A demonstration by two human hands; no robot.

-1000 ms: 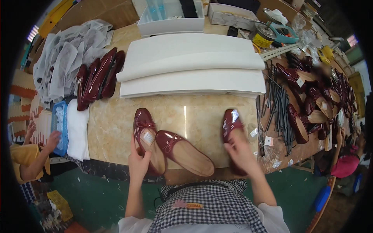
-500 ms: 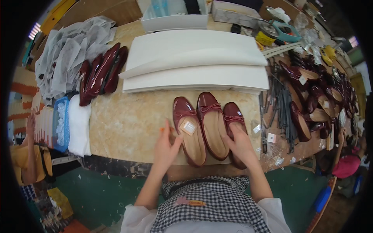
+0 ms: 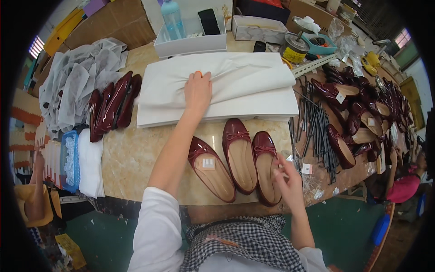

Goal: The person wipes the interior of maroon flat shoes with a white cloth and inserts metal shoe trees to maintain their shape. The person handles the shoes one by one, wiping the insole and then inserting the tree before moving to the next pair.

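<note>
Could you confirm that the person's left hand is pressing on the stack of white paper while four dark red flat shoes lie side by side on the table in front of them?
Not quite: the head view shows three dark red flat shoes side by side there, not four. The left hand does press on the stack of white paper, and the right hand touches the rightmost shoe.

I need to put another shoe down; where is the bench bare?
Bare marble lies between the white cloth, the paper stack and the left hand's forearm. Crowded: the right side, with rods and piled shoes.
</note>
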